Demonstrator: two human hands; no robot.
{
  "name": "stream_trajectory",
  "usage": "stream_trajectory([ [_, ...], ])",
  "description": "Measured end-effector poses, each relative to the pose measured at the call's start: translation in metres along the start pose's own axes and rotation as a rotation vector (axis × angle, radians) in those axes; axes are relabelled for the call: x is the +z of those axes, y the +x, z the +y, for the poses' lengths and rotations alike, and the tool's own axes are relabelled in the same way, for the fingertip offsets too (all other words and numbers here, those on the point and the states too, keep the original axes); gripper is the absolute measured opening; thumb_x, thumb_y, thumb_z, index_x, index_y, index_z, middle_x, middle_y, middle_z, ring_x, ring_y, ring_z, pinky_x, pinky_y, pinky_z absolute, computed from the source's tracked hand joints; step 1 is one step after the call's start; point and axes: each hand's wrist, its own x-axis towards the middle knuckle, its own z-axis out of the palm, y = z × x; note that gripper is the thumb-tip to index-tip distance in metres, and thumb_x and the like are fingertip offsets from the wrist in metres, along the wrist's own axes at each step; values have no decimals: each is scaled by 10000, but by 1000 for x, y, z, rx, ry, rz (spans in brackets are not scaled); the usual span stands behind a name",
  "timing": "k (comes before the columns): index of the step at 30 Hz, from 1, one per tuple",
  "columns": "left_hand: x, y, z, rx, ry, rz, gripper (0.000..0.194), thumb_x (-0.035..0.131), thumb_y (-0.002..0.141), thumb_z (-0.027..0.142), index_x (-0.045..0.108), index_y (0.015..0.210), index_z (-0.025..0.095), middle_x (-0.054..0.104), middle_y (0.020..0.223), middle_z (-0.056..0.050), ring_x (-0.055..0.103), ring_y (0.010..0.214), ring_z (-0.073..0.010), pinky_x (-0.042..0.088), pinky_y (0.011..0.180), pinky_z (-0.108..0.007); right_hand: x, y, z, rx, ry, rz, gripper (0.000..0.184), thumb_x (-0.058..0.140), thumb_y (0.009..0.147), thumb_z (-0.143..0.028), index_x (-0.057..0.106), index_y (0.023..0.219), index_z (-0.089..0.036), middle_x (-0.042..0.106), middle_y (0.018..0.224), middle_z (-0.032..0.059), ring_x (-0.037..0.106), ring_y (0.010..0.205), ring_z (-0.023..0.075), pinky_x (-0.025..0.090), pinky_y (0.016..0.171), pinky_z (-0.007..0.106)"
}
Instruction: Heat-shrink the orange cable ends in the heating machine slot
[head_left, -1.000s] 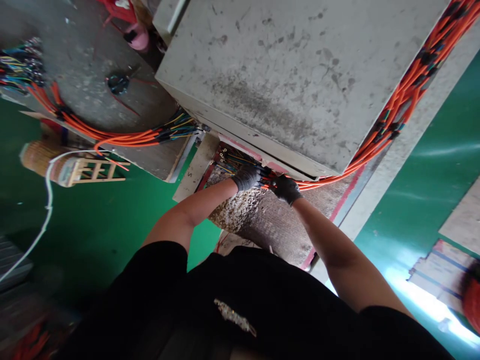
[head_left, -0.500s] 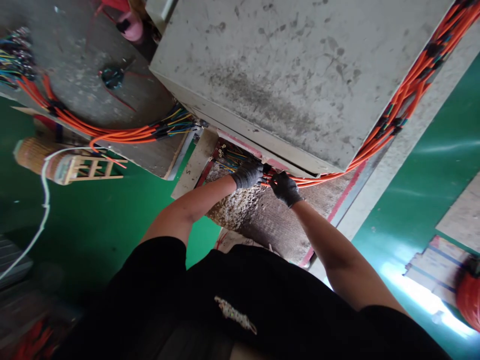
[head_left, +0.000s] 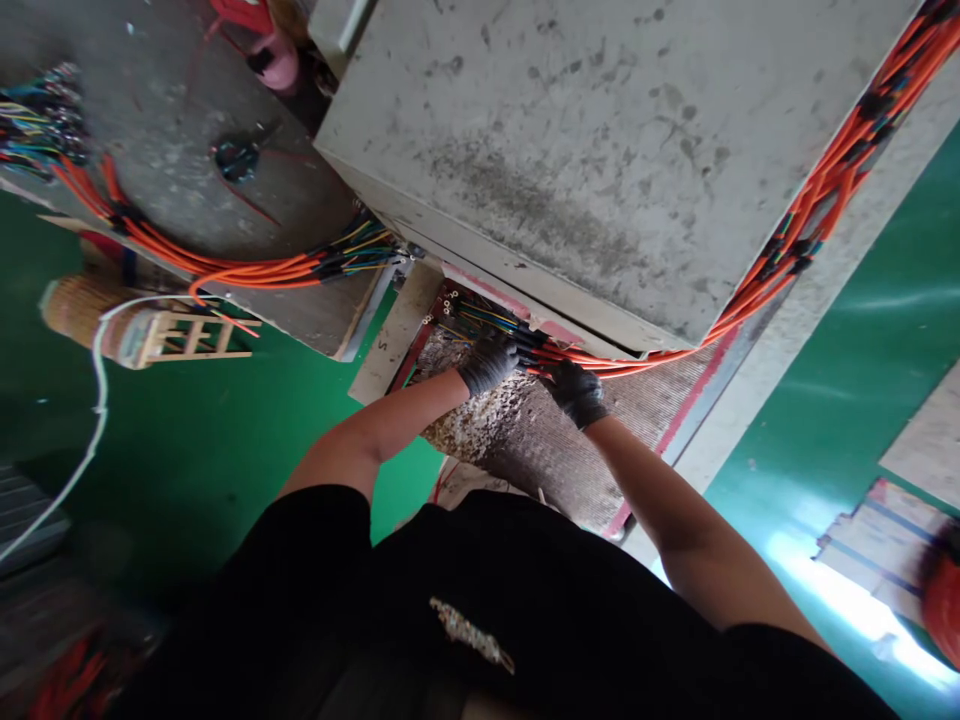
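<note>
Both my hands wear dark grey gloves and meet under the near edge of a large grey board (head_left: 600,150). My left hand (head_left: 489,362) is closed around the end of an orange wire bundle (head_left: 637,358) where coloured wire ends with ring terminals (head_left: 469,318) fan out. My right hand (head_left: 577,392) grips the same bundle a little to the right. The bundle runs from my hands along the board's right edge up to the top right corner (head_left: 840,170).
A second grey board (head_left: 165,190) at the left carries another orange bundle (head_left: 225,268) with coloured ends. A wooden rack and a wicker roll (head_left: 142,335) lie on the green floor (head_left: 225,440). A rough brown panel (head_left: 540,440) sits below my hands. A white cable (head_left: 94,400) hangs at left.
My right hand has slid slightly right and down along the bundle. My left hand stays at the wire ends. The view has shifted a little.
</note>
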Motion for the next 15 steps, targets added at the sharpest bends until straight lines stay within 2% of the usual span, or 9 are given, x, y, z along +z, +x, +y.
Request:
stream_trajectory([
  [5,-10,-1,12,-37,104,-67,365,435,1021,21,780,1071,127,776,1142,-160,689,1160,-309,508,1079,-529,-1,6,-1,5,-23,20,430,435,1108,-289,749,1378,-175,724,1394,187,723,1099,308,585,826,370],
  [10,-18,0,14,-68,47,-94,373,405,1057,67,769,1124,114,755,1207,-185,667,1233,-321,476,1145,-538,-5,10,5,-78,-38,35,422,485,1070,-233,725,1399,-121,710,1416,208,685,1208,304,580,957,381],
  [12,-17,-1,12,-52,7,-80,373,401,1048,71,763,1134,100,741,1227,-213,655,1249,-342,464,1144,-556,-5,10,7,-115,-60,41,424,482,1068,-219,719,1399,-104,707,1414,218,666,1235,305,566,989,387],
  [15,-9,-1,6,-1,-47,-38,375,396,1011,50,751,1123,92,728,1204,-245,652,1226,-370,467,1097,-597,-2,9,8,-98,-79,49,427,455,1072,-218,727,1376,-90,713,1384,231,678,1168,307,569,932,388],
])
